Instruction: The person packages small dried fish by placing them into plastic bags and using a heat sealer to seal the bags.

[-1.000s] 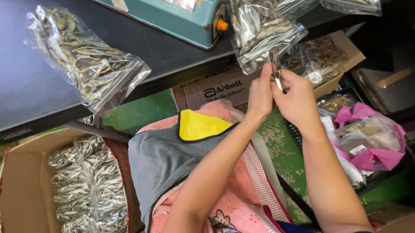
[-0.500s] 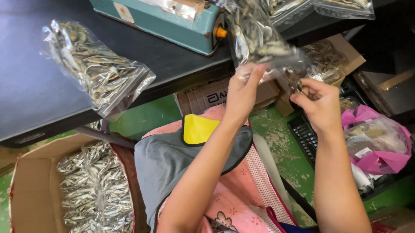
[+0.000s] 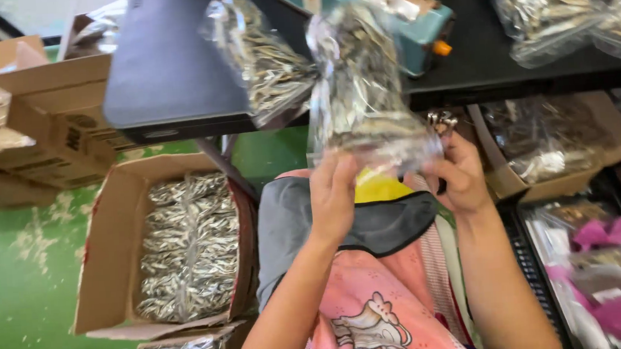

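Observation:
A clear plastic bag of small dried silvery fish [image 3: 363, 99] is held up in front of me, blurred by motion. My left hand [image 3: 333, 195] grips its lower left edge. My right hand [image 3: 458, 176] holds its lower right corner, with a small metal object [image 3: 442, 122] sticking up between the fingers. A second filled bag [image 3: 260, 62] lies on the dark table [image 3: 167, 68] just behind. In my lap are a grey cloth with a yellow patch [image 3: 379, 188] and a pink apron.
A teal heat-sealing machine [image 3: 386, 4] stands on the table. More filled bags [image 3: 566, 8] lie at the table's right end. A cardboard box [image 3: 106, 237] of packed bags sits on the green floor at left. Further boxes stand at right [image 3: 560, 145] and upper left [image 3: 48, 118].
The bag and both hands have shifted left and lower in view, as the camera turned. The bag now hangs between the hands at chest height instead of up by the table edge.

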